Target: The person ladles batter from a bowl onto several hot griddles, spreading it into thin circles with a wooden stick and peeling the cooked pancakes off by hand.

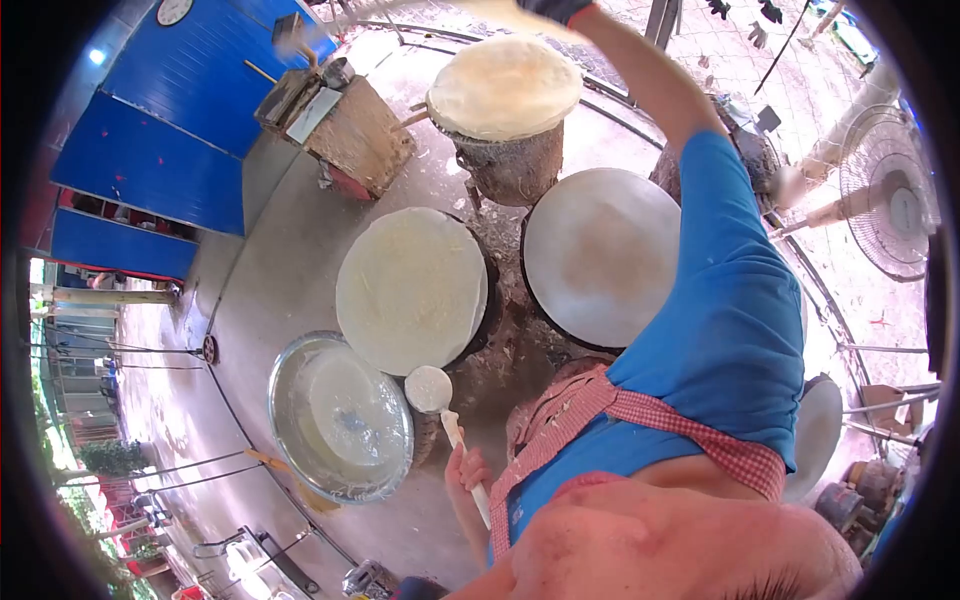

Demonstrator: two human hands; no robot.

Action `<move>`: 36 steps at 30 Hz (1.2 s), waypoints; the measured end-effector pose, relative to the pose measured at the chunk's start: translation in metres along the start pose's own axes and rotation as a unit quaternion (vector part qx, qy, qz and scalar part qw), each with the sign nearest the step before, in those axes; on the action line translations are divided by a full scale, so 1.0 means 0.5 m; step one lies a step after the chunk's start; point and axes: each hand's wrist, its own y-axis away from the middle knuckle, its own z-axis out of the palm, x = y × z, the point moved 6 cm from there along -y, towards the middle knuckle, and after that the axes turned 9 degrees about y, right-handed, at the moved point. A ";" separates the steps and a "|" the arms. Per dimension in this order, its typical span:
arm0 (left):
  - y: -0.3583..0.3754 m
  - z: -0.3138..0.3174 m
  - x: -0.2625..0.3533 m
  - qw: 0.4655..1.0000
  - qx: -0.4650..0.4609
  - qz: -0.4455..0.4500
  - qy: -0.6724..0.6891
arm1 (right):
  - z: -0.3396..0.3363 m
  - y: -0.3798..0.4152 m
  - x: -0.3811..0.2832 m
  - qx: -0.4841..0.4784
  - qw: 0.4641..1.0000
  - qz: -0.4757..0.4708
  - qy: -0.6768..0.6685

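Gripping the pale handle of a ladle (pixel 430 390), the left hand (pixel 466 470) has its fingers wrapped tight around the shaft, low in the view and close against the checked apron (pixel 640 415). The ladle's round flat head sits between the rim of a metal basin (pixel 285 365) and the near edge of a round griddle (pixel 412 290), close to both; whether it touches either cannot be told. The basin holds a whitish liquid and stands just beside the griddle, on its lower left. This griddle is covered almost to its rim by a thin pale sheet. A second griddle (pixel 600 255) lies just to its right, its grey surface bare, its right edge hidden behind the blue sleeve (pixel 725 290). A third griddle (pixel 505 88), also covered by a pale sheet, stands farther off on a dark drum stove (pixel 515 170). The right hand (pixel 555 8), in a dark glove, is raised beyond that far griddle at the top edge of the view; it is cut off there, so its grip cannot be told. Open concrete floor (pixel 270 260) runs along the left of the griddles up to a blue wall (pixel 180 120). A wooden block (pixel 360 135) stands near the far griddle, and a standing fan (pixel 893 205) is well apart on the right.
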 end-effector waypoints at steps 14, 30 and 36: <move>-0.004 0.014 0.009 0.995 0.088 0.042 -0.010 | 0.737 0.229 -0.221 -0.108 0.992 -0.005 -0.060; -0.488 0.293 0.202 0.914 0.121 -0.022 -0.386 | 0.326 0.895 -0.513 -0.273 0.618 0.397 -0.621; -0.584 0.270 0.244 0.920 0.146 0.007 -0.364 | 0.281 0.907 -0.644 -0.268 0.545 0.428 -0.670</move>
